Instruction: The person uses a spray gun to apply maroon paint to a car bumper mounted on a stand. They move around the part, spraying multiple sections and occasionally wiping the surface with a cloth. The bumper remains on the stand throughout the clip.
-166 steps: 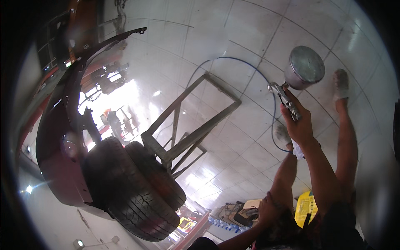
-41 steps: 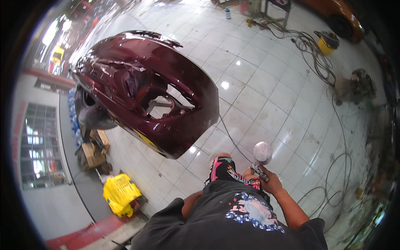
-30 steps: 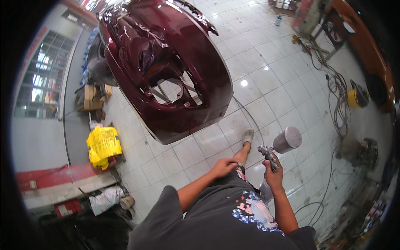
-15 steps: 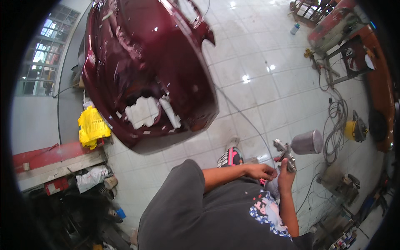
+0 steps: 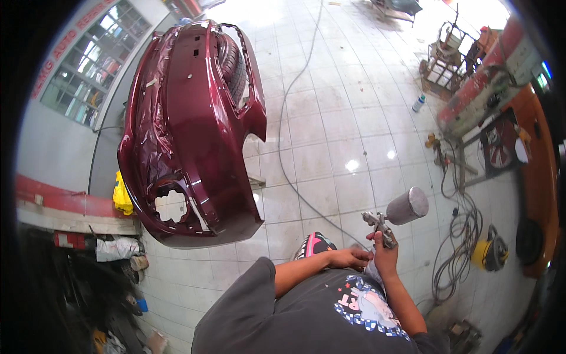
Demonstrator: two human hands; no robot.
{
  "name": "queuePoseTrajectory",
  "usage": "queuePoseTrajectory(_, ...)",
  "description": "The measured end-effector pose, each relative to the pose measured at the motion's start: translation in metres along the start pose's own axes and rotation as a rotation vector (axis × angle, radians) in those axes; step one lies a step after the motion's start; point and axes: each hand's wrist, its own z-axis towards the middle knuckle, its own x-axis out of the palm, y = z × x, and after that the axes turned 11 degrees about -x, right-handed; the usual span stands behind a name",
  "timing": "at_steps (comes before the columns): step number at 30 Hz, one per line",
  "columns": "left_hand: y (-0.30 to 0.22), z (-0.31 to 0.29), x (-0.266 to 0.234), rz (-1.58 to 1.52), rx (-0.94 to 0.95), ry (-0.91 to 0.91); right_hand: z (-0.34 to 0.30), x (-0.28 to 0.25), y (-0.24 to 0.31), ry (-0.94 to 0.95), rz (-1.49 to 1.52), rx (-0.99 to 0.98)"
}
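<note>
My right hand (image 5: 385,255) is wrapped around the handle of a silver spray gun (image 5: 382,229). A metal paint cup (image 5: 408,206) sits on top of the gun, tilted to the right. Beside it, my left hand (image 5: 352,258) has its fingers curled close to the gun's lower end, where a thin grey air hose (image 5: 315,209) runs up; what they pinch is hidden. A pale cloth-like thing (image 5: 373,271) shows below the hands. To the left, apart from both hands, stands a glossy dark red car bumper (image 5: 206,135), with openings at its near and far ends.
A yellow plastic bag (image 5: 122,194) is behind the bumper, near the wall. Coiled hoses (image 5: 457,253) and a yellow-and-black device (image 5: 490,253) lie on the tiled floor (image 5: 330,130) at right. A spray can (image 5: 418,103) stands farther off, near an orange car panel (image 5: 542,171).
My view has lifted and shifted, so the whole bumper now shows, smaller. The spray gun and both hands appear slightly farther left, still close together.
</note>
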Motion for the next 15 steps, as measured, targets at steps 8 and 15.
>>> queuePoseTrajectory(8,-0.080,0.030,-0.071,0.139,0.252,-0.218,0.145,0.013,0.030,0.358,-0.110,-0.023)
queuePoseTrajectory(15,-0.196,0.061,-0.195,-0.032,0.451,-0.129,0.316,0.071,0.045,0.513,-0.145,-0.147)
